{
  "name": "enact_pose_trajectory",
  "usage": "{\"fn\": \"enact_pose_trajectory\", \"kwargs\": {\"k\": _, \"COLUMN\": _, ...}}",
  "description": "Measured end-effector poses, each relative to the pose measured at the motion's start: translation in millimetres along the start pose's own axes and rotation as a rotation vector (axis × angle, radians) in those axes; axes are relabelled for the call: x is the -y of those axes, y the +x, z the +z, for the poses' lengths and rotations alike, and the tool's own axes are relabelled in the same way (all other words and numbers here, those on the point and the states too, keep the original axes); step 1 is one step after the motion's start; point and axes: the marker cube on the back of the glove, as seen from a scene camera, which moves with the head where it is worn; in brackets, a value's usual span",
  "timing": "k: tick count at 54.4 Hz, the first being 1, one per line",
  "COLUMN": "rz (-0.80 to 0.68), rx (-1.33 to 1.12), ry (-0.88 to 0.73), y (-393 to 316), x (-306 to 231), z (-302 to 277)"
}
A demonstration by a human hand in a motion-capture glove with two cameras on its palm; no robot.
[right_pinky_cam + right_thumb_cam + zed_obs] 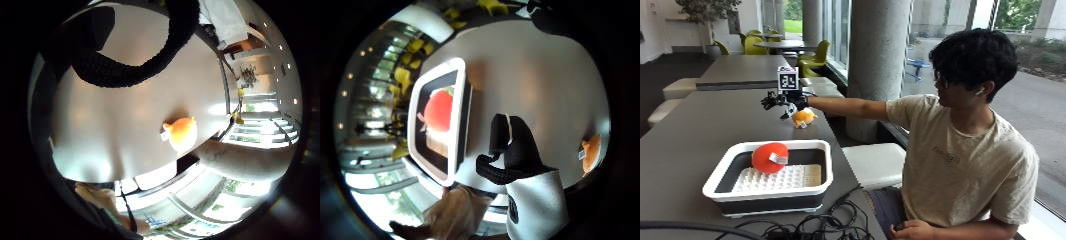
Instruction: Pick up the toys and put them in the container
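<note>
— Progress check: where does the gloved right hand (776,101) stand?
— It hovers above the table (700,125) with arm outstretched, fingers spread and holding nothing, as the thumb-side palm view also suggests.
— And the nearest toy?
— An orange plush toy (803,118) lies on the table just below and beside the hand, not touched as far as the views show.
— What sits farther back from the hand, toward the person?
— The container (770,181), well apart from the hand, with a red round toy (769,157) already resting inside.
— So the tally?
— One toy appears done; the orange one is left to grasp and carry over.
</note>
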Motion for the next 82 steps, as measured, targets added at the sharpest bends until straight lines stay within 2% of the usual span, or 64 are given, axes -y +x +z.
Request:
{"fn": "enact_pose_trajectory", "kwargs": {"k": 6, "rz": 0.021, "rx": -0.046, "ry": -0.02, "y": 24, "x": -5, "z": 11}}
{"fn": "enact_pose_trajectory", "kwargs": {"k": 10, "rz": 0.004, "rx": 0.027, "ry": -0.026, "y": 27, "x": -6, "z": 19}}
{"fn": "enact_pose_trajectory", "kwargs": {"k": 13, "rz": 0.046, "rx": -0.091, "ry": -0.03, "y": 41, "x": -9, "z": 18}}
{"fn": "enact_pose_trajectory", "kwargs": {"k": 16, "rz": 0.03, "rx": -0.063, "ry": -0.035, "y": 41, "x": -10, "z": 20}}
{"fn": "enact_pose_trajectory", "kwargs": {"k": 20, "rz": 0.049, "rx": -0.145, "ry": -0.04, "y": 56, "x": -13, "z": 21}}
{"fn": "enact_pose_trajectory", "kwargs": {"k": 25, "rz": -0.032, "rx": 0.164, "ry": -0.036, "y": 30, "x": -13, "z": 34}}
{"fn": "enact_pose_trajectory", "kwargs": {"k": 29, "rz": 0.073, "rx": -0.105, "ry": -0.039, "y": 29, "x": -17, "z": 24}}
{"fn": "enact_pose_trajectory", "kwargs": {"k": 32, "rz": 0.055, "rx": -0.184, "ry": -0.035, "y": 5, "x": -17, "z": 18}}
{"fn": "enact_pose_trajectory", "kwargs": {"k": 40, "rz": 0.016, "rx": -0.148, "ry": -0.037, "y": -11, "x": -15, "z": 21}}
{"fn": "enact_pose_trajectory", "kwargs": {"k": 50, "rz": 0.039, "rx": -0.166, "ry": -0.042, "y": -5, "x": -16, "z": 24}}
{"fn": "enact_pose_trajectory", "kwargs": {"k": 57, "rz": -0.018, "rx": -0.158, "ry": -0.041, "y": -5, "x": -12, "z": 27}}
{"fn": "enact_pose_trajectory", "kwargs": {"k": 70, "rz": 0.037, "rx": -0.209, "ry": -0.035, "y": -2, "x": -13, "z": 24}}
{"fn": "enact_pose_trajectory", "kwargs": {"k": 82, "rz": 0.026, "rx": -0.201, "ry": -0.042, "y": -4, "x": -13, "z": 24}}
